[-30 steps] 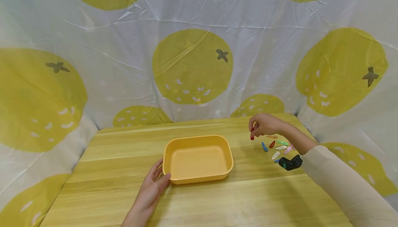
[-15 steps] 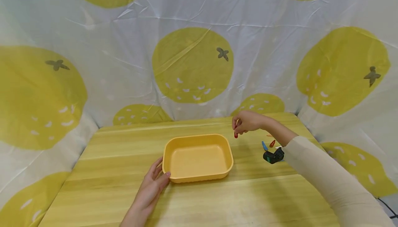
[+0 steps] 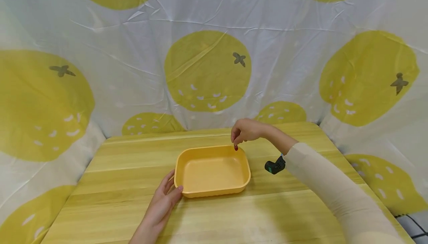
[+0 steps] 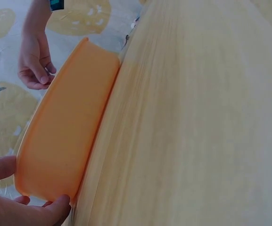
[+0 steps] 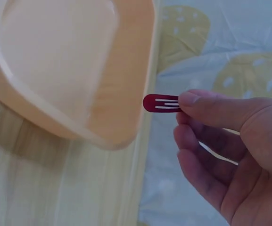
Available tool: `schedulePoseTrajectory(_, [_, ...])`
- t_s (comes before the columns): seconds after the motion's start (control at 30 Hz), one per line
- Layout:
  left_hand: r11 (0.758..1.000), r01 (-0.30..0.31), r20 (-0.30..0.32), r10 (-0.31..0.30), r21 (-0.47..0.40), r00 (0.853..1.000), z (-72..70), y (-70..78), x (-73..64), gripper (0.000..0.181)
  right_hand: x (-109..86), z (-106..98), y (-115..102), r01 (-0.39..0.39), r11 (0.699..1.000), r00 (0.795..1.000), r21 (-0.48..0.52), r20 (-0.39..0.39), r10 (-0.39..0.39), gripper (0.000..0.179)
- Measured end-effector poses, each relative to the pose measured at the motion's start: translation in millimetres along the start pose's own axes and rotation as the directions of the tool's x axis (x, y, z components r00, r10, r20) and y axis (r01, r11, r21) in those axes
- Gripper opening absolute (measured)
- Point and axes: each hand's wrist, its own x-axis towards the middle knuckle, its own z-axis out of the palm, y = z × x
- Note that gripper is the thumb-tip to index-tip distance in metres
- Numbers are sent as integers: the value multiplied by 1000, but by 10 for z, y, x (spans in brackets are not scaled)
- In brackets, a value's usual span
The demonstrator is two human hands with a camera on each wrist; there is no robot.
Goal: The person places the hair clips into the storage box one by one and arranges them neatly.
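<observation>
A red snap hair clip [image 5: 161, 103] is pinched between thumb and forefinger of my right hand [image 3: 246, 130]. The clip hangs over the far right corner of a yellow-orange plastic tray [image 3: 214, 191]. In the right wrist view, the clip's rounded end points toward the tray's rim, and my other fingers curl below it. No clip shows on the tray's inside floor. My left hand [image 3: 161, 204] holds the tray's left end, thumb at the front left corner and fingers along the side. The left wrist view shows those fingers [image 4: 1, 167] against the tray's outer wall.
The tray stands on a wood-grain table [image 3: 133, 184]. My right sleeve [image 3: 321, 177] crosses the table's right side and hides the loose hair clips there. A black wrist device [image 3: 275, 165] hangs under that forearm. Lemon-print cloth [image 3: 284, 58] encloses the back and sides.
My right hand has carried the red hair clip leftward from beside the loose clips to the tray's far right corner. The left hand and tray have stayed put.
</observation>
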Motion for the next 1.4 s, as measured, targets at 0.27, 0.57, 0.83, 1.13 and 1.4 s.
schedulePoseTrajectory(0.27, [1000, -2, 8, 2, -1, 1000, 4, 8, -12, 76, 244, 87, -153, 13, 1000, 997, 4, 69, -13, 7])
schedulePoseTrajectory(0.57, [1000, 3, -8, -3, 9, 1000, 11, 11, -10, 76, 536, 242, -293, 42, 997, 979, 60, 196, -53, 9])
schedulePoseTrajectory(0.83, [1000, 1, 3, -1, 11, 1000, 7, 7, -5, 76, 733, 427, -408, 67, 995, 962, 70, 260, -83, 10])
schedulePoseTrajectory(1.13, [1000, -11, 2, 11, 8, 1000, 20, -8, 1, 74, 954, 656, -536, 89, 989, 960, 118, 255, -116, 11])
schedulePoseTrajectory(1.4, [1000, -2, 4, 2, 8, 1000, 12, 0, -4, 74, 1149, 886, -631, 127, 981, 953, 149, 256, -163, 11])
